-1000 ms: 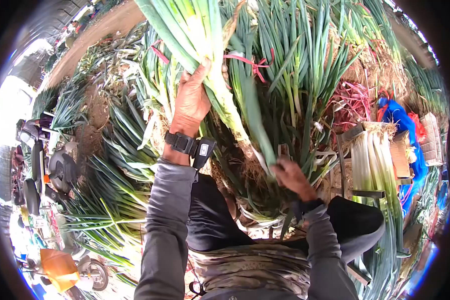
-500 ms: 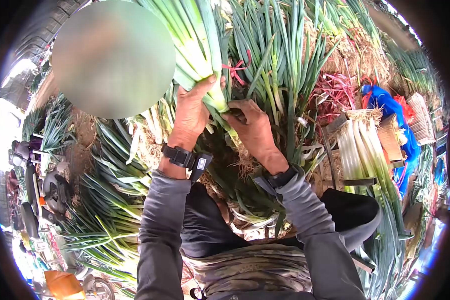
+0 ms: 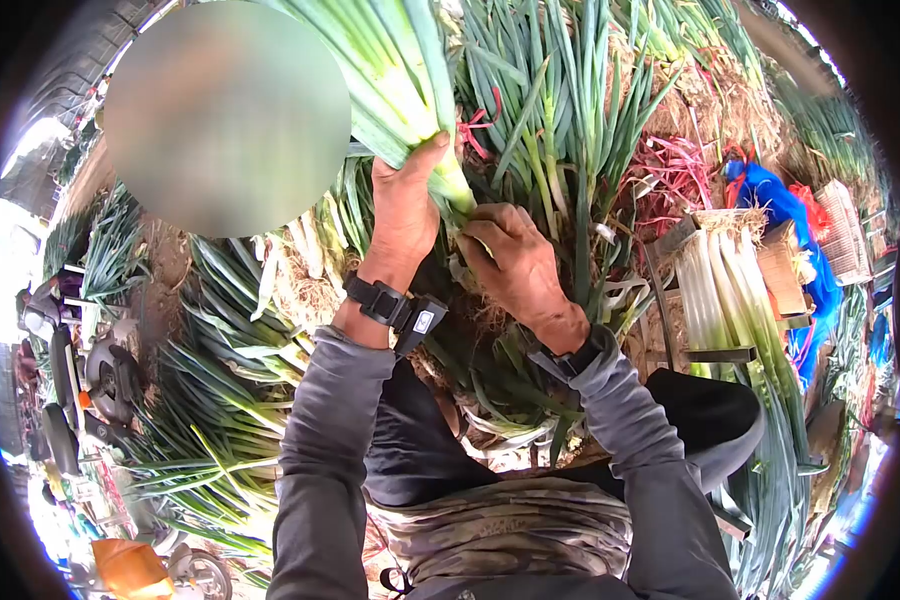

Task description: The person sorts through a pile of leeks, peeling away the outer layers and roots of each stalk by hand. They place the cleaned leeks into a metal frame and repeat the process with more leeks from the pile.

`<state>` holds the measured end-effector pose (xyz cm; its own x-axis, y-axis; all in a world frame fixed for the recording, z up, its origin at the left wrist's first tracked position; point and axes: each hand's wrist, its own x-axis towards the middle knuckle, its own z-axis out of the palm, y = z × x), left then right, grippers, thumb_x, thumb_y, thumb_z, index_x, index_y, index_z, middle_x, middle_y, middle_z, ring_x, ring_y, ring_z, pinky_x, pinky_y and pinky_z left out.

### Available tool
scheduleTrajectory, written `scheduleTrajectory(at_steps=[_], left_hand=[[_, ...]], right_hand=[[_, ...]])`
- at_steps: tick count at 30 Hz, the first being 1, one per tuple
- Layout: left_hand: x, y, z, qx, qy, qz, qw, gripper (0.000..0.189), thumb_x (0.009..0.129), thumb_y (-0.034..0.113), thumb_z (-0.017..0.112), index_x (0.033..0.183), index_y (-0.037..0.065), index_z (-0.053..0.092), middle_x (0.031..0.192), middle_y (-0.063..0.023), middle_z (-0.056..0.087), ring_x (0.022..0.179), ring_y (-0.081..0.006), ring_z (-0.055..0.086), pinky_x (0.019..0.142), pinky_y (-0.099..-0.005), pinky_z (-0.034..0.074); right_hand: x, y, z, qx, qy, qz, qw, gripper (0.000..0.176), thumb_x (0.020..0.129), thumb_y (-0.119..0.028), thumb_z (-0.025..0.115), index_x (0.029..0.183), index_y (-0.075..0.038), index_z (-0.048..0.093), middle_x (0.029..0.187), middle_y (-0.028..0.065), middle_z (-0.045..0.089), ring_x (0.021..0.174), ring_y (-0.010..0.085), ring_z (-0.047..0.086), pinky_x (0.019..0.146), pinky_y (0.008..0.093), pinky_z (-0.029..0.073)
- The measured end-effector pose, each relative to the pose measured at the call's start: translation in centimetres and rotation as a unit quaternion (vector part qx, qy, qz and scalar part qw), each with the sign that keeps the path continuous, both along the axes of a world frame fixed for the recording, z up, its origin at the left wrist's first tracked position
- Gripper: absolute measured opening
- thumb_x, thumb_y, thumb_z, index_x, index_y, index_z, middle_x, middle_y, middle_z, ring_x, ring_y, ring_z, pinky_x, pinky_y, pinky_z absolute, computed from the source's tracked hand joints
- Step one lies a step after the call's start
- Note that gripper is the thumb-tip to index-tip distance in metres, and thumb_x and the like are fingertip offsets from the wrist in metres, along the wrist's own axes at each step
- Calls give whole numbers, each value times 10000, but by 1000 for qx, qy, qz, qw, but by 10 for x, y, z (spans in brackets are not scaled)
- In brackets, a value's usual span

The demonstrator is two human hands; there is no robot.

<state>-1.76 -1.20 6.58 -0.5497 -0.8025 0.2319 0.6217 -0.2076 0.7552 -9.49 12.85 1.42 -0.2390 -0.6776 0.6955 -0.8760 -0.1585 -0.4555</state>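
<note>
A large green onion [image 3: 398,85] with broad green leaves slants up from my hands to the top of the head view. My left hand [image 3: 405,205] is closed around its stalk, the thumb lying along the front. At the pale lower end, my right hand [image 3: 515,262] is pinched with curled fingers against the stalk. Whether a loose outer leaf is between those fingers is hidden. Below my hands, stringy roots hang partly out of sight. Unpeeled green onions [image 3: 545,140] stand just beyond my right hand.
A heap of green onions [image 3: 230,370] lies to the left. Cleaned stalks [image 3: 730,290] rest on a metal-framed stand at right, near red ties [image 3: 675,170] and blue cloth [image 3: 785,215]. Parked motorbikes [image 3: 110,380] are at far left. A blurred disc covers the upper left.
Both hands have shifted slightly to the right, with the green onion. My right hand has turned and its fingers have curled in more tightly at the stalk's lower end.
</note>
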Motion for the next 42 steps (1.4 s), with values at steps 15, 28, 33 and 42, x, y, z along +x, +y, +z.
scheduleTrajectory(at_steps=[15,28,33,42], left_hand=[[-13,-41,-29,121,58,-38,990,554,1039,317,541,1495,32,411,1479,-179,510,1322,-320,535,1125,-488,448],[-17,-22,-49,82,-107,-114,984,389,1028,176,569,1389,33,544,1244,-84,653,1102,-252,633,992,-422,513],[-29,-35,-33,95,-8,-59,994,345,905,90,754,1224,108,625,1023,-28,696,909,-181,670,770,-349,562],[-14,-45,-17,77,-45,-5,996,405,935,140,746,1267,122,516,1069,-56,671,887,-232,678,773,-405,574]], right_hand=[[-47,-4,29,-20,-232,15,972,265,881,-119,726,1086,16,626,990,231,649,944,437,645,789,463,523],[-43,29,-2,-20,-336,55,940,166,917,-117,722,1041,-14,682,851,143,670,751,181,627,681,348,523],[-30,62,-56,-131,-704,196,670,150,988,-110,673,1134,-76,672,1043,34,704,908,142,676,802,309,551],[-41,18,-18,39,-753,168,635,126,1036,-240,611,1004,-121,634,814,-48,598,734,81,611,684,248,526]])
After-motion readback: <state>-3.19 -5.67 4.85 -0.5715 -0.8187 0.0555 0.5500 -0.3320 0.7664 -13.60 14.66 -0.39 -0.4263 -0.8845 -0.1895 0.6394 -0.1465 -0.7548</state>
